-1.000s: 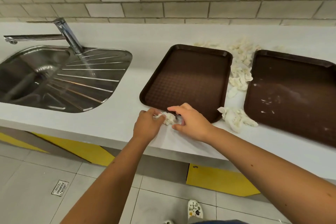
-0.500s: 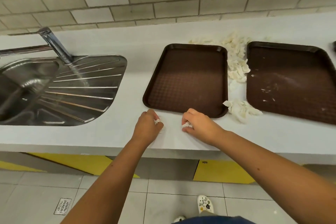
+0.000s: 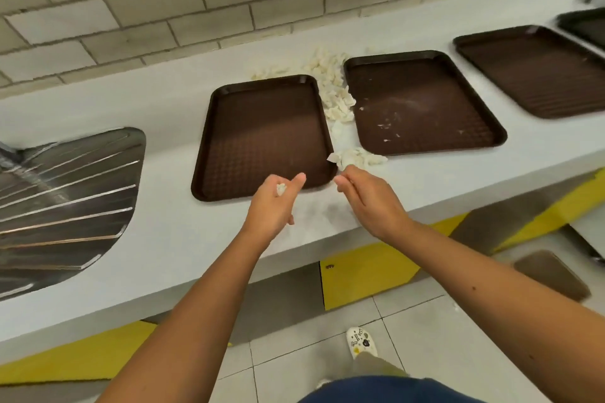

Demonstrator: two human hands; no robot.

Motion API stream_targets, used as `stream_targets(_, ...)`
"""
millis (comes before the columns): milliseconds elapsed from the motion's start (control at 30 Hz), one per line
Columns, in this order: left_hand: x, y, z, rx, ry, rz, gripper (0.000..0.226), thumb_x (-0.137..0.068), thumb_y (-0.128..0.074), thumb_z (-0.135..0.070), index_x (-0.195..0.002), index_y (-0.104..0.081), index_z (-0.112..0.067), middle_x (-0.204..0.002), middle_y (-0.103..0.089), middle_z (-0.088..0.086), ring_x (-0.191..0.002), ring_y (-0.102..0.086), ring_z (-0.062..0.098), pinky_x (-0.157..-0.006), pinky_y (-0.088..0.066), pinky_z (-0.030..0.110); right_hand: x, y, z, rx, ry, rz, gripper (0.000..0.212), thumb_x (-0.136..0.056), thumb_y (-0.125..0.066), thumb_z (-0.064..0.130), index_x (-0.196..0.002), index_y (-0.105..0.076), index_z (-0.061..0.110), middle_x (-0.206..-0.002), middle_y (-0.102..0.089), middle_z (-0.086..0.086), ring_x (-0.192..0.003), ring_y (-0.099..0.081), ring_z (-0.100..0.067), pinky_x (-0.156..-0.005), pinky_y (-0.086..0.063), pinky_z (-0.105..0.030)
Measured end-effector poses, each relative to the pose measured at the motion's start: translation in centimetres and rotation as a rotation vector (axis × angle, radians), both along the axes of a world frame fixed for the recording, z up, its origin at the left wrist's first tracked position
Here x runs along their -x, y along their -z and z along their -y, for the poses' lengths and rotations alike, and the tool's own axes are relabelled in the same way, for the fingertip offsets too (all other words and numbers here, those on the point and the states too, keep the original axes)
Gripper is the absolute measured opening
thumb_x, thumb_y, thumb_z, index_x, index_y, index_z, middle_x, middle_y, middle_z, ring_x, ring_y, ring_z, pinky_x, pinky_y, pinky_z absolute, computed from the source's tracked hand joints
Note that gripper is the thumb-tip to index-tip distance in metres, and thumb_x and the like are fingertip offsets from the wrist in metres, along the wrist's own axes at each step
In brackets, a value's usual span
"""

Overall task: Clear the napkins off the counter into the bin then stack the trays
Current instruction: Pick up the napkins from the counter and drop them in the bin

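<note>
Napkin wad (image 3: 281, 189) in left hand (image 3: 273, 206)

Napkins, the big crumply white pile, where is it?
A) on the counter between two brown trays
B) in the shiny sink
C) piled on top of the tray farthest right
A: the crumpled napkins lie on the white counter in the gap between the left tray and the middle tray, from the wall toward the front edge.

Your left forearm (image 3: 203, 298) and right forearm (image 3: 491, 275) were bare. You wore a dark blue garment (image 3: 389, 391), a khaki trouser leg (image 3: 376, 366) showing just beyond it, and a white clog (image 3: 361, 341) studded with small charms, one black, one yellow.
</note>
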State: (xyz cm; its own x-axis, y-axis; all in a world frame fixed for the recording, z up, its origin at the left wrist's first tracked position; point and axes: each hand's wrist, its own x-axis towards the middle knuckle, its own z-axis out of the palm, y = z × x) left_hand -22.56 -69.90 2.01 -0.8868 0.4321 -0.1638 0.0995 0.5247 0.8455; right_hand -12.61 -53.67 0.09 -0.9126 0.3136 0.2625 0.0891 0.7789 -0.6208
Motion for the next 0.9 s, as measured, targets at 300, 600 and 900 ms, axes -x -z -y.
stream_targets(300,-6.0,-0.1,-10.6,-0.206,0.234,0.159,0.053,-0.100,-0.040,-0.051,-0.059,-0.042,-0.016,-0.048,-0.030,-0.007,-0.038,-0.027,0.012,-0.040,-0.027,0.020,-10.5,-0.5,-7.9,-0.056,0.303,0.030,0.053,-0.102,-0.030,0.044,-0.057,-0.030,0.017,-0.048,-0.032,0.000,-0.046,-0.033,-0.020,-0.050,-0.026,-0.037)
stream_targets(600,-15.9,0.4,-26.7,-0.017,0.385,-0.162,0.052,-0.098,-0.043,-0.034,-0.052,-0.030,-0.013,-0.052,-0.032,0.003,-0.055,-0.034,0.021,-0.056,-0.027,0.034,-23.2,0.8,-22.0,0.044,0.527,0.107,0.034,-0.103,-0.029,0.040,-0.091,-0.050,0.017,-0.063,-0.055,-0.009,-0.056,-0.053,-0.028,-0.055,-0.042,-0.043)
stream_targets(900,-26.1,3.1,-42.0,-0.027,0.464,-0.095,0.054,-0.103,-0.037,-0.033,-0.055,-0.035,-0.008,-0.051,-0.036,0.002,-0.061,-0.041,0.027,-0.064,-0.037,0.039,-34.0,2.0,-34.9,0.119,0.624,0.203,0.027,-0.104,-0.028,0.034,-0.114,-0.046,0.016,-0.072,-0.058,-0.011,-0.065,-0.055,-0.030,-0.064,-0.045,-0.043)
